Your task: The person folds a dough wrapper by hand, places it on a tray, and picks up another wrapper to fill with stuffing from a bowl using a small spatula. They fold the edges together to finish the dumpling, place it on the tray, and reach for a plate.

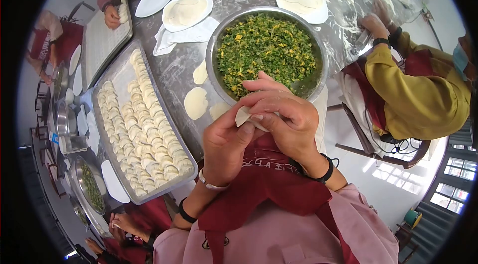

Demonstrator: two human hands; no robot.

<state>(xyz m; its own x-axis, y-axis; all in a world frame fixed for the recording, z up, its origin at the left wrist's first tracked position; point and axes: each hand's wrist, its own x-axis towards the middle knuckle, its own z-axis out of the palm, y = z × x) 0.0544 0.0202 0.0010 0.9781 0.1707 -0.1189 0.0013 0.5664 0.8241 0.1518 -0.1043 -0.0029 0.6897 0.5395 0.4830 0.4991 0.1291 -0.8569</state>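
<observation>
Both of my hands meet in front of my chest around a pale piece of dough [244, 116]. My left hand [222, 147] has its thumb and fingers pressed on the dough's left side. Curled over the dough from the right is my right hand [286, 119], pinching its edge. Whatever is inside the dough is hidden. Just beyond my hands stands a large metal bowl [323, 60] of chopped green and yellow filling [266, 47]. Flat dough wrappers [195, 103] lie on the table left of the bowl.
A metal tray [185, 177] with rows of dumplings [144, 129] is at left. Plates of wrappers [187, 11] [300, 1] stand behind. Someone in yellow sleeves [418, 94] works at the right, hands on a rolling tool. Other people's hands show at the left and lower left.
</observation>
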